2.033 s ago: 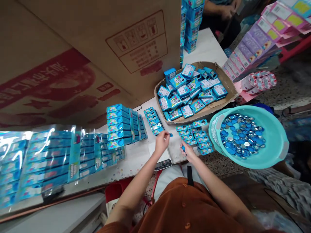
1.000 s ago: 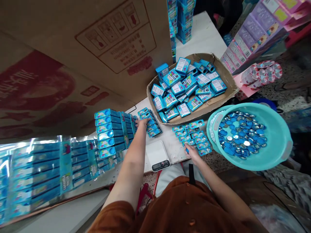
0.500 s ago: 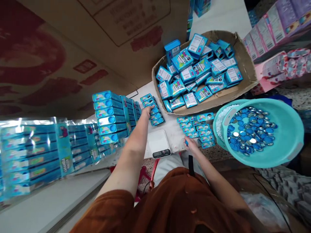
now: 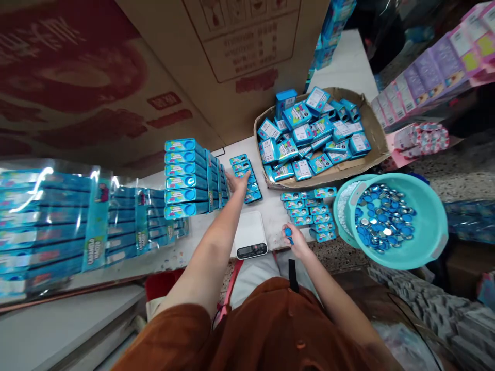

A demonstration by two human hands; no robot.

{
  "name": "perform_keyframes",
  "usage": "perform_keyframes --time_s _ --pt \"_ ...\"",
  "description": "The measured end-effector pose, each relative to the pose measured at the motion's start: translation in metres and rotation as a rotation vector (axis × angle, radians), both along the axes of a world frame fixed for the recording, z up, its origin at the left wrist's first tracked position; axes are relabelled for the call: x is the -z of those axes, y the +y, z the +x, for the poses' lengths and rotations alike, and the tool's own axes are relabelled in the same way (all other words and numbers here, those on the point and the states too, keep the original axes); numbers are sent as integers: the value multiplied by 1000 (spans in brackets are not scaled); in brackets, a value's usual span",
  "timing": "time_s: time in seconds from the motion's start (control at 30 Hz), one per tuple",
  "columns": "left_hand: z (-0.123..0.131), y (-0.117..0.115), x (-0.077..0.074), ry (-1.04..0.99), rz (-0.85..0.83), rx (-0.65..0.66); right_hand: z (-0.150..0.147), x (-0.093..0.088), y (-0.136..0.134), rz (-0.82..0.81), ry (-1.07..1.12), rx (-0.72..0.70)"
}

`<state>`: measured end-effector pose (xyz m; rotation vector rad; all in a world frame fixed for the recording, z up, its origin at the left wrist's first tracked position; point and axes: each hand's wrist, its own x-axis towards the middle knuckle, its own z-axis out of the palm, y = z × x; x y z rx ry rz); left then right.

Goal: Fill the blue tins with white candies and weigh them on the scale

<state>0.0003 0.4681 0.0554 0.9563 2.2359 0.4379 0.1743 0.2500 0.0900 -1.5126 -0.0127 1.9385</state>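
My left hand (image 4: 237, 184) reaches between the tall stack of blue boxes (image 4: 185, 178) and a short row of blue boxes (image 4: 253, 197). Its thumb sticks out over the short row, apart from the fingers, and I see nothing held in it. Close to the table's front edge, my right hand (image 4: 296, 243) curls around small round blue lids (image 4: 288, 233). Just beyond that hand lie several blue boxes in rows (image 4: 311, 211), with round holes or lids on their ends. A white kitchen scale (image 4: 249, 229) sits between my forearms.
A cut-down carton (image 4: 371, 165) full of blue packs stands behind the rows. To the right, a turquoise basin (image 4: 429, 221) holds blue and silver lids, beside a tub of white pellets (image 4: 342, 206). Plastic-wrapped box stacks (image 4: 96, 221) line the left; a large carton (image 4: 216, 103) rises behind.
My left hand has shifted slightly leftward off the short row, its fingers now nearer the tall stack. My right hand has turned and moved a little from the rows, showing the blue lids in it.
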Motion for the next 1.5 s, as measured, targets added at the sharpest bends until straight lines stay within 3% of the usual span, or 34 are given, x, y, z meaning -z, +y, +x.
perform_keyframes --time_s 0.07,0.13,0.23,0.3,0.37,0.47,0.6,0.7,0.77,0.93,1.03,1.1,1.23,1.37,1.5 --pt "6 -32 -19 67 199 92 -1 -6 9 11 36 18" --pt "11 -75 -37 6 406 395 -3 -10 19 21 38 6" --pt "15 -141 -55 -225 437 855 -9 -11 30 77 -21 -45" --pt "16 -171 -59 -327 433 1009 -16 -10 33 149 -97 -114" --pt "17 -186 -58 -347 432 992 -22 -8 34 222 -187 -220" --pt "19 -188 -54 -315 387 903 -27 -9 32 276 -283 -356" --pt "20 -185 -54 -346 347 978 -28 -15 32 298 -316 -373" --pt "19 -174 -51 -369 412 964 -24 -15 32 283 -328 -306" --pt "14 -150 -45 -302 477 847 -21 -11 30 257 -323 -209" --pt "-8 -47 -25 28 430 535 -3 3 8 178 -282 -78" --pt "-19 8 -16 197 372 475 12 13 -12 128 -287 -77" --pt "-21 33 -10 296 343 491 21 21 -26 97 -288 -50" --pt "-20 54 6 369 264 624 35 36 -47 63 -284 26" --pt "-19 52 18 433 332 696 43 43 -54 35 -284 71" --pt "-22 46 20 443 410 814 44 41 -49 26 -282 66"
